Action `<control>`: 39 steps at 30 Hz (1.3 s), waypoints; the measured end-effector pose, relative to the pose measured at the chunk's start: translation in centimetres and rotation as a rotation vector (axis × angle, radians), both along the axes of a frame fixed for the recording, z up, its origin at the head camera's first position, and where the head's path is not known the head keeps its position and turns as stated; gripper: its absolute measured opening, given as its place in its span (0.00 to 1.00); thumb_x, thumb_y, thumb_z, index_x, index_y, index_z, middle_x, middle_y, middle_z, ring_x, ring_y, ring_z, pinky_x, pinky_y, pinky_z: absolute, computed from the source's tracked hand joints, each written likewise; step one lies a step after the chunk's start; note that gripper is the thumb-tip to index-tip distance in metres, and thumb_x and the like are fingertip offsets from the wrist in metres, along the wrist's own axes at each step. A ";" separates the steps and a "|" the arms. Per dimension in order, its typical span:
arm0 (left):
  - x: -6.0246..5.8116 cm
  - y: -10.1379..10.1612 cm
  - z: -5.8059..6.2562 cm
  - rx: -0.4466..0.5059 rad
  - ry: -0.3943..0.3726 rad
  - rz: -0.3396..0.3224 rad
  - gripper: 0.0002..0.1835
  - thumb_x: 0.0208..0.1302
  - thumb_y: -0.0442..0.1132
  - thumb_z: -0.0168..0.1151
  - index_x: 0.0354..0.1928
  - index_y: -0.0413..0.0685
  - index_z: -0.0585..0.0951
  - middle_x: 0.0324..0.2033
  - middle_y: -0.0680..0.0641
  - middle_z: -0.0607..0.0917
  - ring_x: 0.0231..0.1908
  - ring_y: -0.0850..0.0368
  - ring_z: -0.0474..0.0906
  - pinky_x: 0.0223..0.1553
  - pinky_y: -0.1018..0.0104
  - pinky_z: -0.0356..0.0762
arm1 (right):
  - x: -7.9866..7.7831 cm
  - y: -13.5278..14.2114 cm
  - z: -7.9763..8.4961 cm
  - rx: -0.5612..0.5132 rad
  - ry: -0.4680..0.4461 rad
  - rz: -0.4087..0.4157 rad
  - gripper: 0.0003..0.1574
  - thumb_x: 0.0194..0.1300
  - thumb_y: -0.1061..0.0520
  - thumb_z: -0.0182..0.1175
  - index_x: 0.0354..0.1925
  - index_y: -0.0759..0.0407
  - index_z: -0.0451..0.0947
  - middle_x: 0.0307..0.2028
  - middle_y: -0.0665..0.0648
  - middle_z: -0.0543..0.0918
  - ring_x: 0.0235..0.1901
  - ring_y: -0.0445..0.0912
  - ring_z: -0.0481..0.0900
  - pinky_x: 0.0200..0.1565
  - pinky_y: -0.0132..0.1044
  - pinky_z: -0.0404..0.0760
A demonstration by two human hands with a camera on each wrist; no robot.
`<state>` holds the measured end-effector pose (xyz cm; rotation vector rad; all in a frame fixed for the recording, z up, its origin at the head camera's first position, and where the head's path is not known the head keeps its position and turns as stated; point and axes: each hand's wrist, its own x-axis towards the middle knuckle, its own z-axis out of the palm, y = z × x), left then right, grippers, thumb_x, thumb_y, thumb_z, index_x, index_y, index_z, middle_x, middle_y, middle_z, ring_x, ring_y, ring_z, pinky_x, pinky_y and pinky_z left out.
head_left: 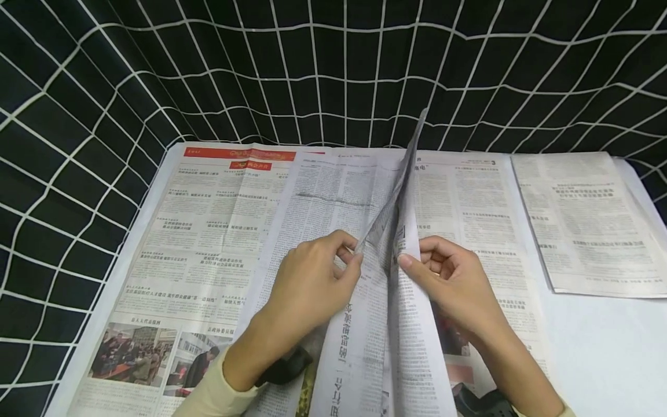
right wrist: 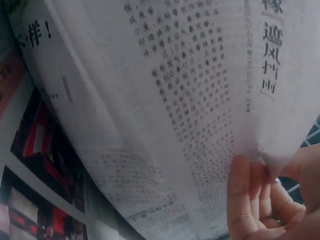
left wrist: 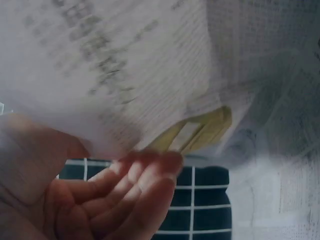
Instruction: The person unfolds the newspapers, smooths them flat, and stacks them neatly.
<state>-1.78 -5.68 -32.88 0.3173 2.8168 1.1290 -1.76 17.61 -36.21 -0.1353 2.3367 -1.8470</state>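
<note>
A newspaper sheet (head_left: 365, 324) stands partly lifted in the middle of the head view, its folded layers rising to a thin edge near the top. My left hand (head_left: 318, 278) pinches one layer of it between thumb and fingers. My right hand (head_left: 453, 278) pinches the other layer, thumb on the near face and fingers curled behind. In the left wrist view the paper hangs over the curled left fingers (left wrist: 145, 185), with a yellow printed patch showing. The right wrist view has the printed page (right wrist: 185, 90) stretching up from the right thumb and fingers (right wrist: 242, 195).
Opened newspaper pages (head_left: 208, 231) with red headings and photos lie flat on the left. Another page (head_left: 484, 231) lies under the right hand. A folded newspaper (head_left: 589, 231) sits on the white table (head_left: 604, 347) at right. Black cloth with a white grid (head_left: 333, 75) rises behind.
</note>
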 end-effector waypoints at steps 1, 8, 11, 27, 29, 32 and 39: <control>-0.2 -0.3 -0.1 0.010 -0.024 0.010 0.10 0.73 0.45 0.64 0.49 0.52 0.87 0.36 0.55 0.92 0.30 0.66 0.88 0.38 0.61 0.84 | 0.0 0.2 0.0 0.010 -0.007 -0.007 0.10 0.74 0.55 0.67 0.46 0.61 0.81 0.30 0.48 0.80 0.24 0.37 0.69 0.25 0.35 0.72; -2.1 -5.7 -2.0 0.253 -0.339 0.008 0.10 0.73 0.44 0.66 0.47 0.45 0.86 0.38 0.46 0.91 0.31 0.58 0.87 0.37 0.61 0.86 | 0.7 2.2 -0.3 0.028 -0.047 -0.037 0.14 0.76 0.55 0.65 0.52 0.64 0.80 0.36 0.49 0.85 0.32 0.40 0.80 0.35 0.30 0.81; -2.7 -8.6 -3.6 0.340 -0.405 -0.015 0.14 0.75 0.43 0.65 0.49 0.37 0.85 0.37 0.42 0.92 0.29 0.56 0.88 0.34 0.63 0.86 | 1.0 3.8 -0.8 0.066 -0.063 -0.081 0.16 0.75 0.55 0.66 0.54 0.65 0.80 0.39 0.48 0.86 0.36 0.40 0.83 0.40 0.27 0.83; -1.5 -16.4 -7.4 0.588 -0.601 0.104 0.24 0.78 0.46 0.63 0.57 0.27 0.80 0.35 0.52 0.94 0.34 0.56 0.92 0.38 0.63 0.90 | 1.7 13.1 -6.1 0.402 -0.190 -0.258 0.38 0.78 0.43 0.62 0.67 0.73 0.73 0.32 0.29 0.86 0.29 0.37 0.89 0.30 0.32 0.88; -1.2 -16.9 -7.6 0.598 -0.596 0.118 0.25 0.79 0.46 0.62 0.59 0.26 0.79 0.38 0.53 0.94 0.37 0.56 0.93 0.40 0.62 0.91 | 1.7 13.7 -6.6 0.417 -0.202 -0.253 0.37 0.78 0.43 0.62 0.66 0.73 0.74 0.32 0.30 0.86 0.29 0.37 0.89 0.31 0.32 0.88; -0.9 -17.5 -7.7 0.605 -0.580 0.136 0.26 0.80 0.46 0.61 0.61 0.25 0.77 0.41 0.53 0.94 0.39 0.56 0.93 0.43 0.62 0.91 | 1.5 14.8 -7.3 0.423 -0.231 -0.251 0.36 0.78 0.44 0.62 0.65 0.73 0.75 0.31 0.30 0.86 0.30 0.36 0.89 0.33 0.30 0.87; -0.9 -19.2 -8.0 0.565 -0.561 0.185 0.25 0.80 0.46 0.61 0.59 0.26 0.78 0.37 0.55 0.93 0.35 0.59 0.92 0.37 0.67 0.89 | 1.5 17.4 -7.8 0.459 -0.294 -0.290 0.40 0.74 0.42 0.67 0.66 0.72 0.74 0.30 0.24 0.84 0.32 0.26 0.84 0.35 0.20 0.81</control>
